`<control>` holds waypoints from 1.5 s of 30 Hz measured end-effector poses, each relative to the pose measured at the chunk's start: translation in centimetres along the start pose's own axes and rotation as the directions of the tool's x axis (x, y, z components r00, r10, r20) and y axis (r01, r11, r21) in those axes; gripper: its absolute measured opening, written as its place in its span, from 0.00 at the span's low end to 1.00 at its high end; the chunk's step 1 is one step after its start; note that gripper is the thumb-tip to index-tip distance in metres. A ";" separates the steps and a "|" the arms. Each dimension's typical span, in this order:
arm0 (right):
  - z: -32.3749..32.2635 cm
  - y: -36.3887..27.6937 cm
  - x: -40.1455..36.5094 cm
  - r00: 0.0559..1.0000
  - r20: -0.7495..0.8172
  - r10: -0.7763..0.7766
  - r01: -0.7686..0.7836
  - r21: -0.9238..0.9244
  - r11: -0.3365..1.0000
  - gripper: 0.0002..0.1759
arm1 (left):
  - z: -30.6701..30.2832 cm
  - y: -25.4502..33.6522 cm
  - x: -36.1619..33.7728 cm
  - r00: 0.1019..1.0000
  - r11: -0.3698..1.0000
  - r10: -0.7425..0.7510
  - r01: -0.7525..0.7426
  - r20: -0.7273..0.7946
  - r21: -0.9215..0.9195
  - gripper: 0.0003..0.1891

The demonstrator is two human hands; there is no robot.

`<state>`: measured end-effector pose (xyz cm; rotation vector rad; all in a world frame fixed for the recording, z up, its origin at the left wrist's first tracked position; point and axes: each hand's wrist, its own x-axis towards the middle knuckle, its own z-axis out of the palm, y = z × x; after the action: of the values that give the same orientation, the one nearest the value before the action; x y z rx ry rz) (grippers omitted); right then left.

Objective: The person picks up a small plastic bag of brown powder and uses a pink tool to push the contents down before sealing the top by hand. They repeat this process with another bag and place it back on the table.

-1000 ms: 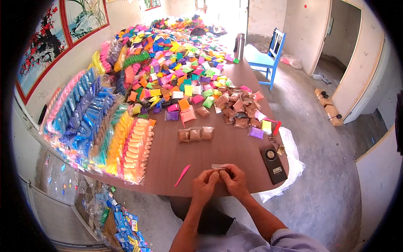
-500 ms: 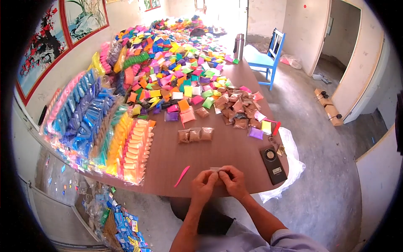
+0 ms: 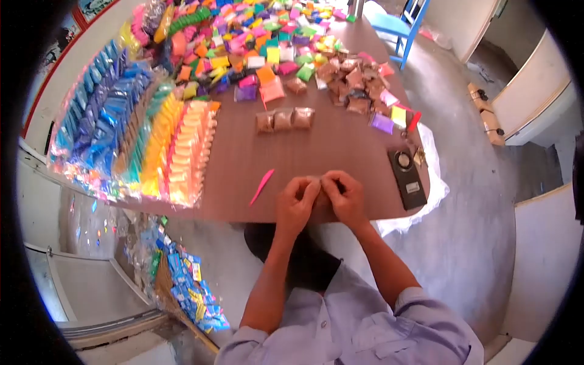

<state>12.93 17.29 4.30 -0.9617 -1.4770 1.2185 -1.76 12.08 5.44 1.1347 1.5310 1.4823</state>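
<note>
Both hands are close together over the table's front edge, thumbs and fingers pinched. My left hand and my right hand grip a small brown-filled plastic packet between them, mostly hidden by the fingers. Left of them lies a pink plastic knife-like tool. Farther back, three brown-filled clear packets sit side by side in a row. To the right rests a black rectangular device with a round silver part.
Many colourful packets cover the back of the table. A heap of brown packets lies at right. Bagged rows of coloured packets line the left. A blue chair stands behind; blue wrappers lie on the floor.
The view has tilted downward, so the table appears higher and more of my shirt shows. My hands stay together; the clear edge sticking up above the fingertips no longer shows plainly.
</note>
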 end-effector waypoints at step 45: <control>0.3 -0.1 0.3 0.994 -0.089 -0.068 0.070 0.015 0.997 0.10 | 0.1 -0.1 -0.3 0.990 0.985 0.075 -0.092 0.118 0.147 0.14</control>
<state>12.56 17.46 4.40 -0.9333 -1.4163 1.1235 -1.61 11.82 5.27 1.3635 1.5561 1.3494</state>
